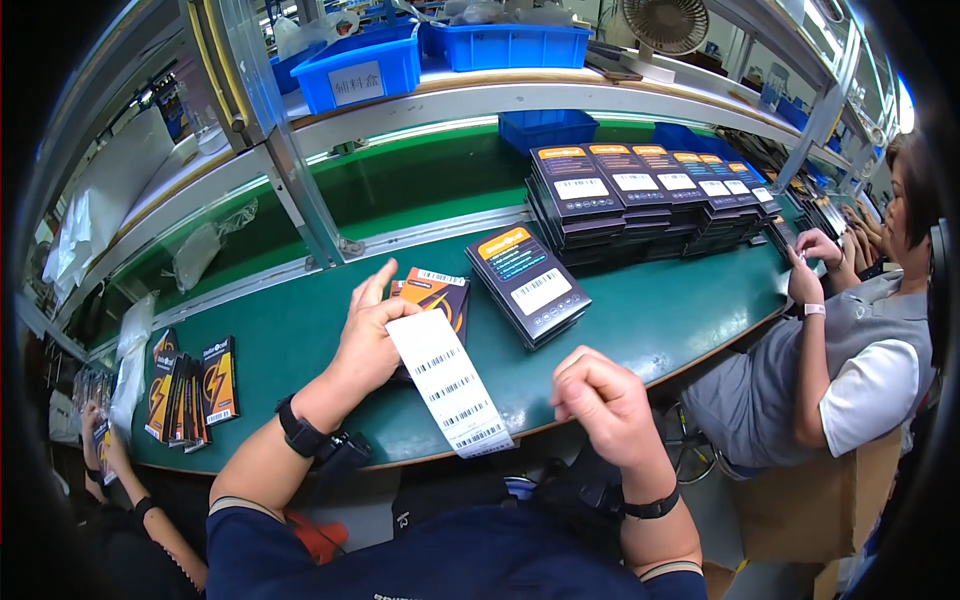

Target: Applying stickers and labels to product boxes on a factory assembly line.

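While the left hand (365, 340) pinches the label strip (440, 380) mid-frame, label handling seems underway; the right hand (605, 405) curls narrow, nothing visible inside; next move needs steady strip.

Looks down wide-angle from the head, above and behind the fingers (378, 285), near them, facing forward over the green bench (680, 310) beyond.

My left hand (365, 340) and label strip (445, 385) mask part of the orange-and-black box (447, 294). My curled right hand (605, 402) conceals its palm. Fan (665, 22), 1 o'clock: cropped by top edge. Co-worker (845, 340), 3 o'clock: handheld item (800, 256) too small to identify
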